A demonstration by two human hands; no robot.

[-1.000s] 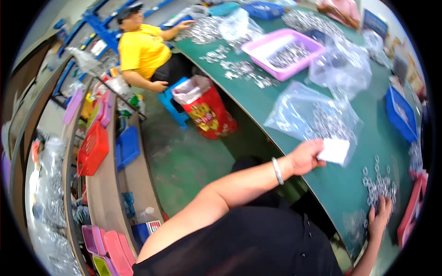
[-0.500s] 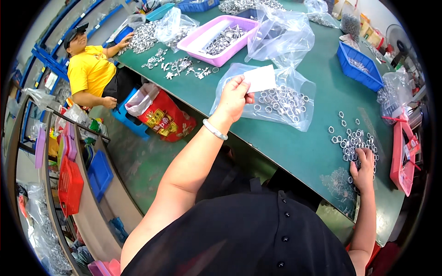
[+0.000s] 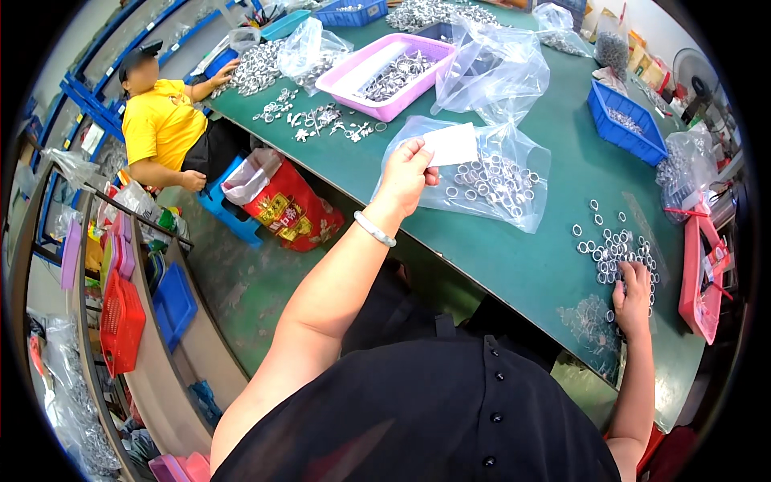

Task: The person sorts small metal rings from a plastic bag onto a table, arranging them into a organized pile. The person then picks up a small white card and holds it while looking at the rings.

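Note:
Between the thumb and fingers of my left hand (image 3: 409, 173) is a white paper slip (image 3: 451, 145), held over a clear plastic bag (image 3: 534, 210). Several silvery metal rings (image 3: 499, 181) show in or on that bag, to the right of the slip. My right hand (image 3: 633, 302) rests at the near side of a loose pile of similar rings (image 3: 614, 245). Its fingers are stretched out and apart from the thumb, with the fingertips touching rings. Whether a ring lies under the fingers is hidden.
Beyond the bag stand a pink tray (image 3: 337, 92) of metal parts and another clear bag (image 3: 498, 72). At right are a blue basket (image 3: 634, 140) and a pink-red tray (image 3: 697, 301). A person in a yellow shirt (image 3: 161, 120) sits at far left, beside a red sack (image 3: 293, 213).
The view has shifted very slightly. Both hands keep nearly the same place: the left still holds the slip, the right still rests on the rings.

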